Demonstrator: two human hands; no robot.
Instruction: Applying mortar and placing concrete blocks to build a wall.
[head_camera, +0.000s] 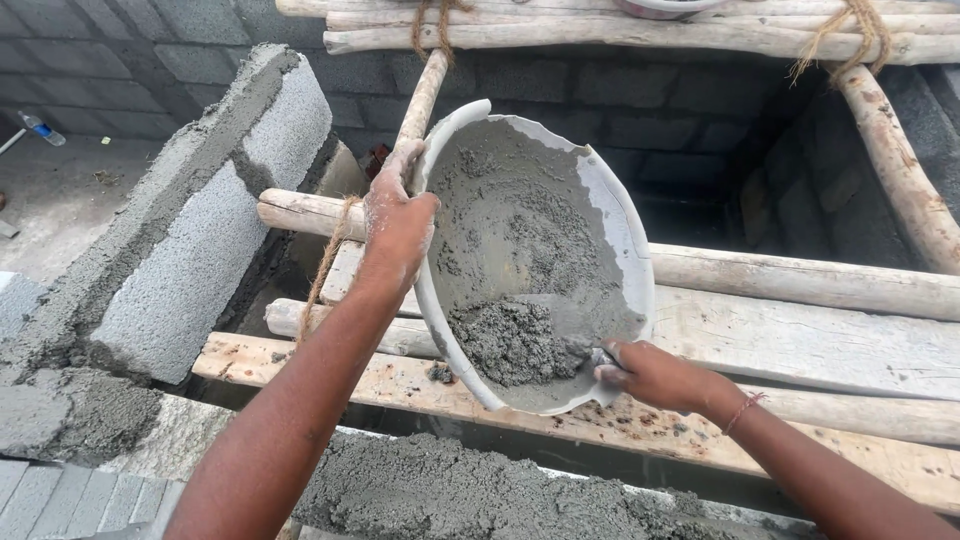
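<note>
The left hand (398, 222) has its grip closed over the far-left rim of a white mortar pan (625, 240), tilting it up on edge. The right hand (650, 375), at the pan's near rim, has its fingers wrapped around a trowel (560, 322) whose blade lies in the wet grey mortar (512, 340) pooled at the pan's low side. The pan rests on wooden planks (800, 340) and poles lashed with rope. To the left stands a grey concrete block (200, 240); more mortar (450, 490) is spread along the near wall top.
</note>
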